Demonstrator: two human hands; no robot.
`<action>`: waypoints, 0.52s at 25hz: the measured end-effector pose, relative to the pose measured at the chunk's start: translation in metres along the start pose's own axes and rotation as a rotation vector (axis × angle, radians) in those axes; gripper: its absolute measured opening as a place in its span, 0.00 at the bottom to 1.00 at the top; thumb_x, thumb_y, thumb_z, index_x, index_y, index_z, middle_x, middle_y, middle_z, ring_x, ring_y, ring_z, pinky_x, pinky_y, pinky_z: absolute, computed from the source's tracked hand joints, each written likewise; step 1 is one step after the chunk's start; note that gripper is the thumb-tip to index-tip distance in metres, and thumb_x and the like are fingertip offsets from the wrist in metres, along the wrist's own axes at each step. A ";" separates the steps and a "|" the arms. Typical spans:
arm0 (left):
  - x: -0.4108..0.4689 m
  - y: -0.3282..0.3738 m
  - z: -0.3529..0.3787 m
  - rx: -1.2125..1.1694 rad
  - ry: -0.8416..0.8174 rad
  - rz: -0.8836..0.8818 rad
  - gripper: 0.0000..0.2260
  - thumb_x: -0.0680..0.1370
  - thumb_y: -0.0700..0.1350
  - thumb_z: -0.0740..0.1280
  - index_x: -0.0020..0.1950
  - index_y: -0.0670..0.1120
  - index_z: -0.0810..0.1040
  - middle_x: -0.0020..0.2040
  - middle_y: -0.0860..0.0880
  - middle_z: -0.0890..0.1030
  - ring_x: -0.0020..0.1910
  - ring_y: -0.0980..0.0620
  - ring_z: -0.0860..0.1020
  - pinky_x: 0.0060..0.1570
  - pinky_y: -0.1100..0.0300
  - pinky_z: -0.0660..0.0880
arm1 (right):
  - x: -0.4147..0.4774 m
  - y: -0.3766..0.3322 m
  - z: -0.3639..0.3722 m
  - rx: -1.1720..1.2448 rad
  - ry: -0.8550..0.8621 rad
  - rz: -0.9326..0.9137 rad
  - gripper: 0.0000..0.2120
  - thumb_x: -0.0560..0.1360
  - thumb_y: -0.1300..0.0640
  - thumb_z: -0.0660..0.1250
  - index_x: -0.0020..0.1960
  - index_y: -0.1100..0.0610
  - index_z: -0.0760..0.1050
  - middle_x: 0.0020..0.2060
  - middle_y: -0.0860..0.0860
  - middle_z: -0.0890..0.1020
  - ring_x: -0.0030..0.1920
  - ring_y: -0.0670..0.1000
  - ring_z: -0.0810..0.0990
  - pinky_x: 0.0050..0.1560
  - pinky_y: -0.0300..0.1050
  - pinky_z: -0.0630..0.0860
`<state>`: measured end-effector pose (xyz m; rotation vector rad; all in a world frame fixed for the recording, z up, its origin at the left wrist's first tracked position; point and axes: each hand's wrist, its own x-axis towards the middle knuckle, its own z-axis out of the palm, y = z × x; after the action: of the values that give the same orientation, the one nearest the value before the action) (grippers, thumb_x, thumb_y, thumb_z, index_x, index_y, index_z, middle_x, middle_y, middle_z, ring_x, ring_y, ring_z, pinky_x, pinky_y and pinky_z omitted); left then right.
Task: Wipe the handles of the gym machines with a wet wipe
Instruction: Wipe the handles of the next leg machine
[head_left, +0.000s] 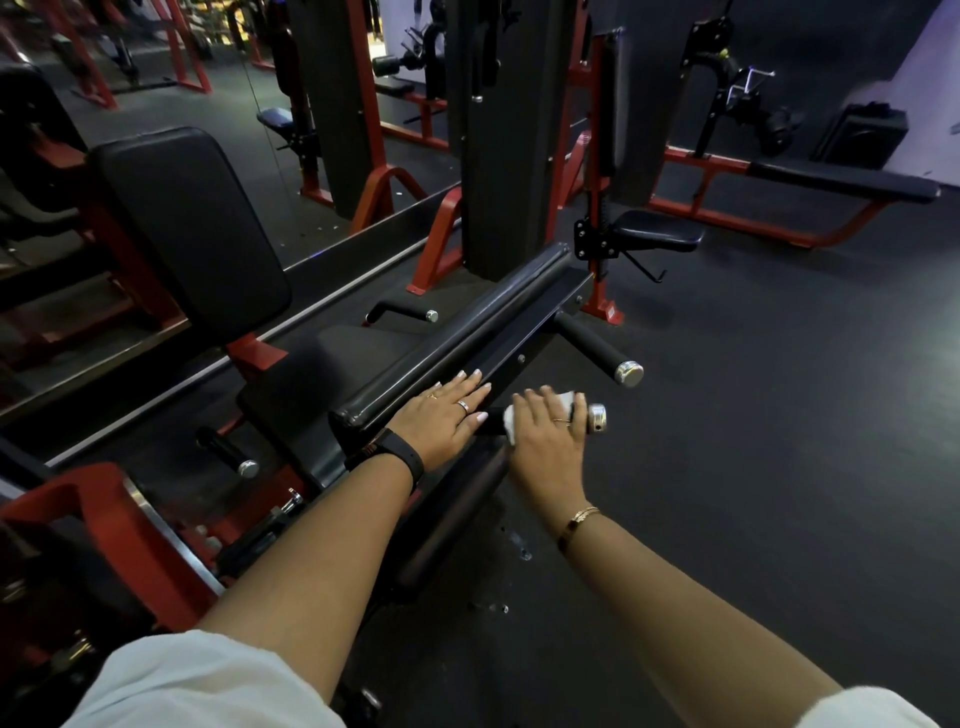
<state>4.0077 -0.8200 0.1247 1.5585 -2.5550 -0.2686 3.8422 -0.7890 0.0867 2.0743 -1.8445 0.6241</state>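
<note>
My right hand (545, 431) is wrapped around a short black handle with a chrome end cap (597, 417), and a white wet wipe (563, 400) is pressed between palm and grip. My left hand (447, 415) lies flat, fingers spread, on the long black padded roller (457, 327) of the same machine. A second black handle with a chrome cap (602, 351) sticks out to the right a little farther away. Two more chrome-capped handles show, one beyond the seat (410, 310) and one low on the left (228, 452).
The machine has a black seat and backrest (192, 228) on a red frame (104, 509). A mirror (208, 104) runs along the left wall. More red-and-black machines and a bench (841, 182) stand ahead and right. Dark rubber floor (753, 441) spreads to the right.
</note>
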 end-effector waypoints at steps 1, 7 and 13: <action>0.000 0.000 0.000 0.003 0.002 -0.006 0.23 0.84 0.52 0.50 0.78 0.48 0.54 0.79 0.51 0.52 0.77 0.54 0.49 0.74 0.59 0.46 | -0.004 -0.006 0.005 -0.012 0.005 -0.102 0.23 0.73 0.55 0.54 0.64 0.59 0.75 0.61 0.55 0.78 0.67 0.56 0.73 0.70 0.63 0.54; 0.000 -0.001 -0.001 0.007 -0.013 -0.047 0.24 0.83 0.48 0.52 0.79 0.46 0.50 0.79 0.50 0.50 0.77 0.54 0.47 0.74 0.61 0.45 | -0.014 0.032 -0.004 -0.198 0.016 -0.122 0.22 0.77 0.58 0.55 0.69 0.61 0.70 0.66 0.57 0.74 0.69 0.57 0.69 0.69 0.72 0.48; 0.000 -0.001 -0.003 -0.092 -0.036 -0.057 0.31 0.76 0.55 0.42 0.78 0.46 0.54 0.78 0.50 0.53 0.77 0.55 0.49 0.74 0.60 0.47 | -0.007 -0.016 0.015 -0.019 -0.030 -0.397 0.23 0.77 0.55 0.52 0.67 0.63 0.71 0.66 0.59 0.75 0.70 0.58 0.69 0.74 0.61 0.44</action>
<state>4.0098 -0.8204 0.1272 1.6088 -2.4884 -0.4180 3.8591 -0.7884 0.0713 2.3533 -1.3831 0.4700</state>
